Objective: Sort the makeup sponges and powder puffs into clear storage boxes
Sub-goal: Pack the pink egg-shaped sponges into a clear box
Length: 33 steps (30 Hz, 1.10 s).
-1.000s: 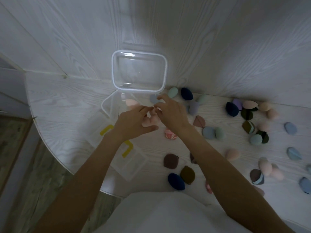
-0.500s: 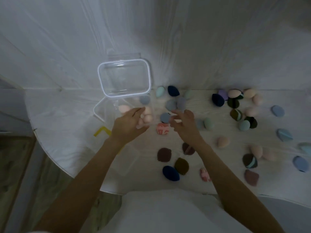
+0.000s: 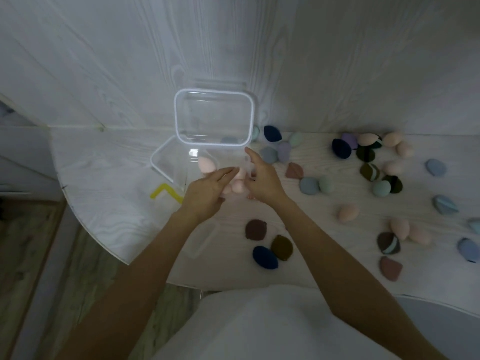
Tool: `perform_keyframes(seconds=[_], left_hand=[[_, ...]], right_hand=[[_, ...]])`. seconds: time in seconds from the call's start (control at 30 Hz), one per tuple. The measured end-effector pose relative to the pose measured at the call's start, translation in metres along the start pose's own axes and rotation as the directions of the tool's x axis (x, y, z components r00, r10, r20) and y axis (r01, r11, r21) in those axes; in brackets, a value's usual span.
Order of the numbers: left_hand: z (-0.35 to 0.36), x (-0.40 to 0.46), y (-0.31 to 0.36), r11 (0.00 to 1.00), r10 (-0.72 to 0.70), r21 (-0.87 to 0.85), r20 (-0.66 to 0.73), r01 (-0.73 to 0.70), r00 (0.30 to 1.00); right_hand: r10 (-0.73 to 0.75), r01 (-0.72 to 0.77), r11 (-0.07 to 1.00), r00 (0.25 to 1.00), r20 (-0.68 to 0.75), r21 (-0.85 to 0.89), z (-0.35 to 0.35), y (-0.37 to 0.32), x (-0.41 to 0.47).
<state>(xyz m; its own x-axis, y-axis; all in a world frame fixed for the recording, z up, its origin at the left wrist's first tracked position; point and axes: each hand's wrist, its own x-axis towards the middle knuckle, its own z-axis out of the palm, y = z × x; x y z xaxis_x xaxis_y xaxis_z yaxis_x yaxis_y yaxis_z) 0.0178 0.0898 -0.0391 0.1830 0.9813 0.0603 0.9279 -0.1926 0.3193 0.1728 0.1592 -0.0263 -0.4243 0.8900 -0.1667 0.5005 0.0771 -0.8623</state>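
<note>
Fingers of both hands meet over the open clear box at the centre of the frame: the left hand point(image 3: 207, 189) reaches in with its fingers loosely extended among the pink sponges point(image 3: 235, 184), while the right hand point(image 3: 262, 178), which half a second ago was out over the loose sponges to the right with something grey-blue at its fingertips, has swung back to the box rim, index finger pointing up toward the box's raised lid point(image 3: 214, 118). Whether either hand is pinching a sponge cannot be told; the fingertips overlap the pile. One more pink sponge point(image 3: 206, 163) lies in the box toward its upper left corner. The return of the right hand suggests another piece has just been delivered, so the pink batch is growing. Most of the sorting remains: dark, blue, green and peach sponges and puffs point(image 3: 381, 188) lie scattered across the white table point(image 3: 109, 203) through the right half of the frame.
</note>
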Motion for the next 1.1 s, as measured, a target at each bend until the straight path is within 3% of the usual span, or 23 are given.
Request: perform_keyframes(seconds=[0.1, 0.23, 0.33, 0.43, 0.53, 0.57, 0.63, 0.7, 0.77, 0.83, 0.93, 1.03, 1.1], left_hand=[[0.01, 0.002, 0.027, 0.997, 0.078, -0.016, -0.025, -0.078, 0.997], [0.039, 0.009, 0.081, 0.993, 0.112, -0.035, -0.006, -0.112, 0.994], [0.065, 0.011, 0.115, 0.991, 0.108, -0.075, 0.0, -0.108, 0.994], [0.084, 0.014, 0.138, 0.988, 0.115, -0.098, -0.016, -0.116, 0.993], [0.098, 0.017, 0.147, 0.991, 0.119, -0.058, -0.014, -0.119, 0.993], [0.101, 0.018, 0.15, 0.992, 0.114, -0.057, -0.002, -0.114, 0.993], [0.106, 0.019, 0.152, 0.995, 0.09, -0.053, 0.017, -0.089, 0.996], [0.11, 0.018, 0.153, 0.996, 0.058, -0.069, 0.016, -0.056, 0.998], [0.113, 0.019, 0.151, 0.995, 0.007, -0.096, 0.035, -0.004, 0.999], [0.117, 0.018, 0.15, 0.995, -0.034, -0.097, 0.048, 0.038, 0.998], [0.117, 0.02, 0.152, 0.991, -0.074, -0.106, 0.066, 0.08, 0.995], [0.112, 0.024, 0.153, 0.987, -0.095, -0.119, 0.12, 0.109, 0.988], [0.108, 0.026, 0.153, 0.979, -0.134, -0.133, 0.15, 0.154, 0.98]], right_hand=[[-0.021, 0.023, 0.999, 0.999, -0.043, 0.035, -0.021, 0.018, -0.023], [-0.017, 0.003, 0.996, 0.988, -0.151, -0.094, -0.057, 0.054, -0.057], [0.122, -0.131, 0.99, 0.978, -0.169, -0.044, -0.075, 0.079, -0.075], [0.104, -0.101, 0.994, 0.985, -0.141, 0.029, -0.091, 0.098, -0.088], [0.083, -0.071, 0.995, 0.976, -0.201, 0.068, -0.11, 0.122, -0.096], [0.085, -0.094, 0.995, 0.963, -0.256, -0.025, -0.12, 0.134, -0.1], [-0.024, -0.098, 0.923, 0.95, -0.31, -0.373, -0.14, 0.163, -0.111], [-0.051, -0.084, 0.78, 0.979, -0.198, -0.62, -0.154, 0.184, -0.119], [-0.017, -0.053, 0.723, 0.995, -0.095, -0.688, -0.155, 0.191, -0.121], [-0.111, 0.039, 0.699, 0.992, -0.054, -0.714, -0.154, 0.192, -0.116], [-0.179, 0.1, 0.737, 0.983, -0.05, -0.668, -0.161, 0.182, -0.11], [-0.118, 0.057, 0.923, 0.983, -0.14, -0.379, -0.164, 0.157, -0.105], [-0.126, 0.093, 0.973, 0.981, -0.145, -0.213, -0.159, 0.133, -0.094]])
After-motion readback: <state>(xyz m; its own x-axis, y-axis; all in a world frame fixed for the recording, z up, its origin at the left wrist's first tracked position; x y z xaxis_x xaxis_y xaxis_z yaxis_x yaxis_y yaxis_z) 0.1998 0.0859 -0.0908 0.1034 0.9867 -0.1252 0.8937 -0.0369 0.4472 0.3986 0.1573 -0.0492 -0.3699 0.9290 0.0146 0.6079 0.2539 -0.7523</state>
